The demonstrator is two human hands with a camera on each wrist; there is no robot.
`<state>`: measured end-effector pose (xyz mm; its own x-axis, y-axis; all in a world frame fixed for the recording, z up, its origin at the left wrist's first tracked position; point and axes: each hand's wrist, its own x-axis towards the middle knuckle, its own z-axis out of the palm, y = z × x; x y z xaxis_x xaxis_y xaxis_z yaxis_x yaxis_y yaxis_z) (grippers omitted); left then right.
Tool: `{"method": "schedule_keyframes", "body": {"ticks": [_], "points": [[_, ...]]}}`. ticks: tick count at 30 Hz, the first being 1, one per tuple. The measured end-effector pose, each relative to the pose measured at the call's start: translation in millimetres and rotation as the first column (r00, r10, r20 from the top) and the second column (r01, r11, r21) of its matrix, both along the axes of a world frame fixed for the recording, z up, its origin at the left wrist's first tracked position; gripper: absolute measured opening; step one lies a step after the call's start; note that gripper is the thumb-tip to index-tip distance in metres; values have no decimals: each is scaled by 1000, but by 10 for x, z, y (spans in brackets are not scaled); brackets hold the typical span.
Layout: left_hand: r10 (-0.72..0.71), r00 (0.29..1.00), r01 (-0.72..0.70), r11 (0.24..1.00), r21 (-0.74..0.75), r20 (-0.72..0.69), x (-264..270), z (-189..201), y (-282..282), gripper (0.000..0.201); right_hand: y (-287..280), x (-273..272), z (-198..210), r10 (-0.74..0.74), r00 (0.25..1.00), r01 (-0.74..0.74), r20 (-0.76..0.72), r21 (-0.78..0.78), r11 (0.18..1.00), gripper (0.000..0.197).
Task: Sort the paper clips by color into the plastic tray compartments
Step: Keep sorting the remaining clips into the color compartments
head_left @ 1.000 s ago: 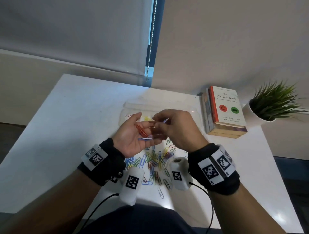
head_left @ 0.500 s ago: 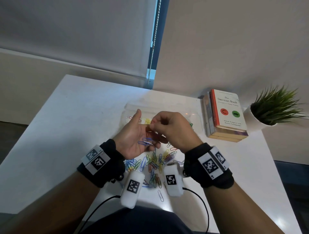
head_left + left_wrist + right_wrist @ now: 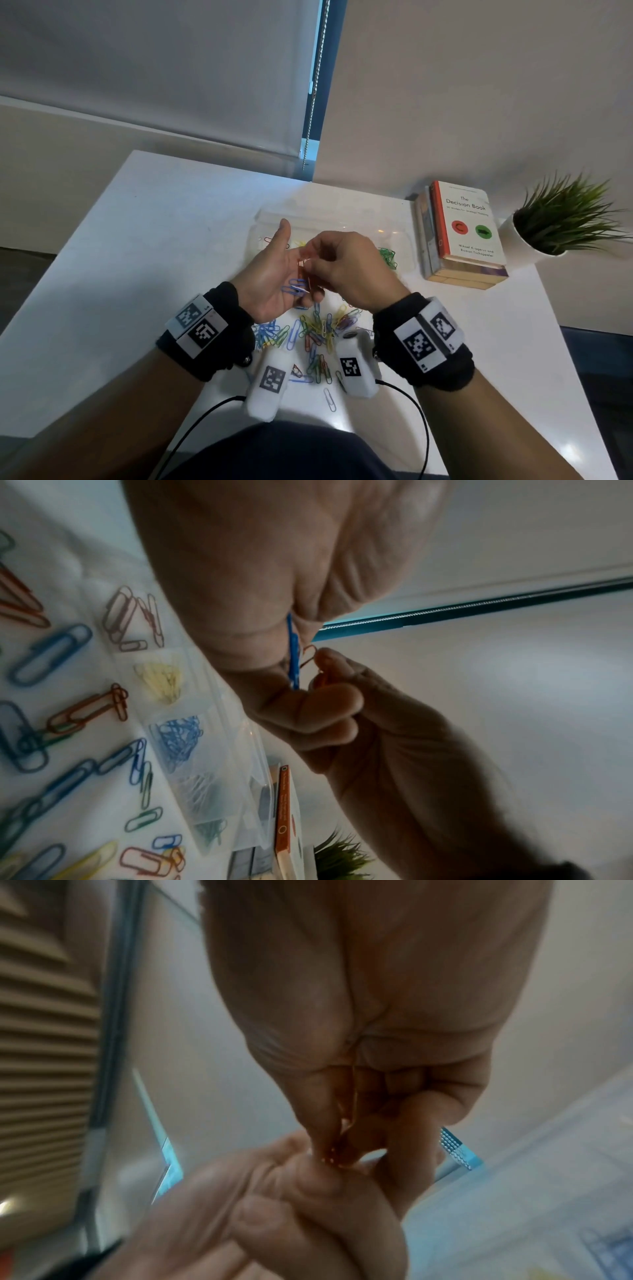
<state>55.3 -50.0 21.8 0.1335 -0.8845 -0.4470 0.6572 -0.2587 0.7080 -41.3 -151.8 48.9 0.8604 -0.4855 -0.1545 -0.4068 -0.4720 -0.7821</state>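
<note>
My left hand [image 3: 269, 274] is palm up above the table, its fingers [image 3: 291, 1191] curled, holding blue paper clips [image 3: 295, 287] in the palm. My right hand [image 3: 346, 267] meets it from the right and pinches a red paper clip [image 3: 310, 656] between thumb and fingertips, right beside a blue clip [image 3: 293, 656]. The clear plastic tray [image 3: 342, 219] lies just beyond both hands. Its compartments hold red clips [image 3: 130, 620], yellow clips [image 3: 161, 683], blue clips [image 3: 178, 737] and green clips [image 3: 387, 257]. A mixed pile of paper clips [image 3: 315, 332] lies on the table under my wrists.
A stack of books [image 3: 462, 236] stands right of the tray, with a potted plant [image 3: 561, 219] beyond it. The white table [image 3: 154, 240] stretches bare to the left. A blind cord [image 3: 315, 85] hangs at the back wall.
The red clips lay on my flat left palm a second ago. Now my right fingers pinch a red clip, and my left fingers have curled up around the blue ones.
</note>
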Motion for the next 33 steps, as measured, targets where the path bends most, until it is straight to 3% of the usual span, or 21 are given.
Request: {"method": "schedule_keyframes", "body": {"ticks": [3,8,11,14,20,26,31,33], "points": [[31,997,-31,1000,0,66,-23,11,-4,75,70,71,14,86,992,-101,-90,-180,978,7],[32,996,-32,999,-6,88,42,-59,52,77,17,168,16,128,987,-135,-98,-71,988,7],[51,997,-54,997,51,64,148,-127,133,84,-68,235,43,61,998,-61,-24,-2,998,9],[160,983,-170,979,113,94,256,-200,217,82,-193,403,4,-6,1000,7,12,-81,997,10],[315,944,-328,928,179,98,403,-243,360,79,-200,895,-158,29,994,-52,-104,-230,972,7],[356,935,-350,925,148,-9,432,-230,386,80,-157,1036,-303,82,965,-144,-249,-241,960,10],[364,926,-353,928,116,-100,398,-217,314,75,-116,754,-100,100,990,-124,-96,-288,950,11],[361,918,-352,932,85,-164,354,-213,273,75,1,582,0,193,978,-208,-78,-285,936,10]]}}
